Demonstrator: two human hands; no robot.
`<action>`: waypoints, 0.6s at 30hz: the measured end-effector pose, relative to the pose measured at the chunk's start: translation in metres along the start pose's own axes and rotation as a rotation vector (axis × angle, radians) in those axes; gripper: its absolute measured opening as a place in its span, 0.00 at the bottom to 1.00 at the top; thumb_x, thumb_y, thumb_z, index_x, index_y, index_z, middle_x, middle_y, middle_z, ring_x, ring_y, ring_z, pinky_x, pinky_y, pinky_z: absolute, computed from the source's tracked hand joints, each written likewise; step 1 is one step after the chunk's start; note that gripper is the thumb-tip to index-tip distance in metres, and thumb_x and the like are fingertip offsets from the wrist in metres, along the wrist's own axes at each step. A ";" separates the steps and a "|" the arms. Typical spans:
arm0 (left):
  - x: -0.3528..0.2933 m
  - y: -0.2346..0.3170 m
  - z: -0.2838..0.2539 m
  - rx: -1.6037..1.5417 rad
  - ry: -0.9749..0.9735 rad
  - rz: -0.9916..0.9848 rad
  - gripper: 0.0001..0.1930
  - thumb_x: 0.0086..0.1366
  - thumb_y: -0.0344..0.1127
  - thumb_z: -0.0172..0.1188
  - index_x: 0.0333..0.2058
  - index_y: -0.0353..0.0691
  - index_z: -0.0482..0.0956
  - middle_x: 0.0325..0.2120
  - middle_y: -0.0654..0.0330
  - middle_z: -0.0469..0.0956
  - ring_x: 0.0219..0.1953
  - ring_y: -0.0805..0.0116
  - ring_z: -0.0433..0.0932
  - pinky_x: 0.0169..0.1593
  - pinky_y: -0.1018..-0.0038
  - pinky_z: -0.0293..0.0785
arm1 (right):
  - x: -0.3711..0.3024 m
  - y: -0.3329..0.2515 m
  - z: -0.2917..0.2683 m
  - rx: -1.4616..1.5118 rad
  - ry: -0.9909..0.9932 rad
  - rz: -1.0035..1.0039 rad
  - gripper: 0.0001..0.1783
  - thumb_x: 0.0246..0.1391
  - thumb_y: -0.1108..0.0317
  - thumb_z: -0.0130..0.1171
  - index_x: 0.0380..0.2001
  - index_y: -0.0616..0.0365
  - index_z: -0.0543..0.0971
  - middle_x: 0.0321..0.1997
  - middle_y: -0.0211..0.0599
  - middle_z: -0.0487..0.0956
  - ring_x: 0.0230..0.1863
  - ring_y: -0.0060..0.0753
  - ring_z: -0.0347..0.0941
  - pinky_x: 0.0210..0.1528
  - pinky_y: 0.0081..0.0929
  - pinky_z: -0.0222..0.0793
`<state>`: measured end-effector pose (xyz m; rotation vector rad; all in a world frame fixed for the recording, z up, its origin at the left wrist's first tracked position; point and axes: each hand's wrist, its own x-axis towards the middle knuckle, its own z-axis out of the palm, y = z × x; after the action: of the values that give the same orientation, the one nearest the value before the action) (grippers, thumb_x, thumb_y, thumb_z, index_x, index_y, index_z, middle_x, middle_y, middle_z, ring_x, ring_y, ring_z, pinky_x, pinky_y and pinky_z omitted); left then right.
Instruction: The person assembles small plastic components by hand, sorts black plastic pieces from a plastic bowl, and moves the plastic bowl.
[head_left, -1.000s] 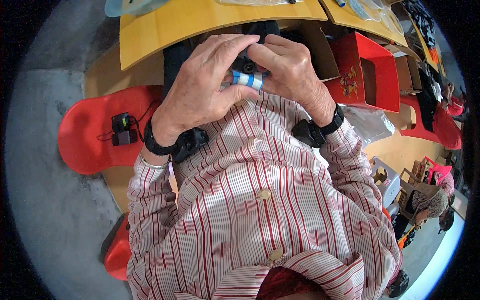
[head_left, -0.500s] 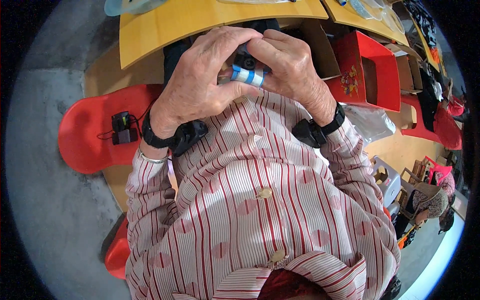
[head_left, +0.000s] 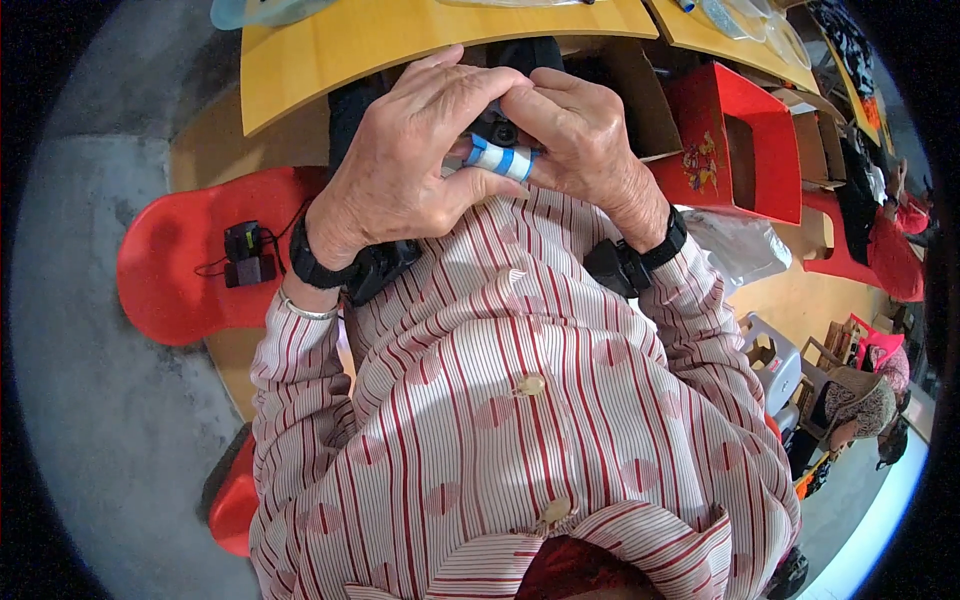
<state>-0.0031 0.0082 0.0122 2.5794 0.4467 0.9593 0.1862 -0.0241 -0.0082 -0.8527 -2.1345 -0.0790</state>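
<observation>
My left hand and my right hand meet in front of my body, level with the table's near edge. Both have their fingers curled inward, and the fingertips touch at the top. Between them shows a band of white and blue stripes, apparently wrapped round a finger. My left thumb lies along its lower edge. Just above the band is a small dark piece with a round face, mostly covered by my fingers. Whatever the fingertips pinch is hidden. Each wrist wears a black strap with a black device.
A yellow table stands ahead. On the left, a red stool carries small black devices with a cable. To the right are a red box, cardboard boxes, a clear plastic bag and a grey stool. Other people sit at far right.
My left hand has tilted slightly and one of its fingers has lifted toward the table edge. The striped band has shifted a little to the right. My right hand stays nearly in place.
</observation>
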 end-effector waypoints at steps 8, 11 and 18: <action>0.001 0.000 -0.006 -0.044 -0.056 -0.117 0.37 0.41 0.41 0.72 0.52 0.39 0.69 0.48 0.52 0.74 0.52 0.50 0.72 0.60 0.60 0.64 | 0.007 -0.002 -0.002 -0.056 -0.001 0.025 0.17 0.33 0.65 0.69 0.28 0.57 0.74 0.20 0.36 0.72 0.23 0.37 0.72 0.25 0.31 0.70; 0.000 0.000 -0.005 0.006 -0.043 -0.067 0.37 0.41 0.41 0.71 0.52 0.39 0.69 0.47 0.53 0.75 0.51 0.50 0.72 0.60 0.60 0.63 | 0.005 -0.001 -0.001 -0.014 0.003 0.022 0.17 0.32 0.66 0.69 0.28 0.57 0.74 0.20 0.36 0.72 0.23 0.37 0.72 0.25 0.31 0.70; 0.001 -0.002 -0.003 -0.030 -0.021 -0.066 0.37 0.39 0.43 0.72 0.51 0.40 0.71 0.47 0.55 0.76 0.51 0.49 0.72 0.61 0.59 0.63 | 0.005 -0.002 0.000 -0.017 0.014 0.035 0.18 0.30 0.69 0.68 0.29 0.57 0.74 0.21 0.35 0.72 0.24 0.37 0.71 0.26 0.30 0.70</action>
<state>-0.0047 0.0116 0.0141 2.5295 0.5044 0.9083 0.1829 -0.0234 -0.0041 -0.8963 -2.1078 -0.0846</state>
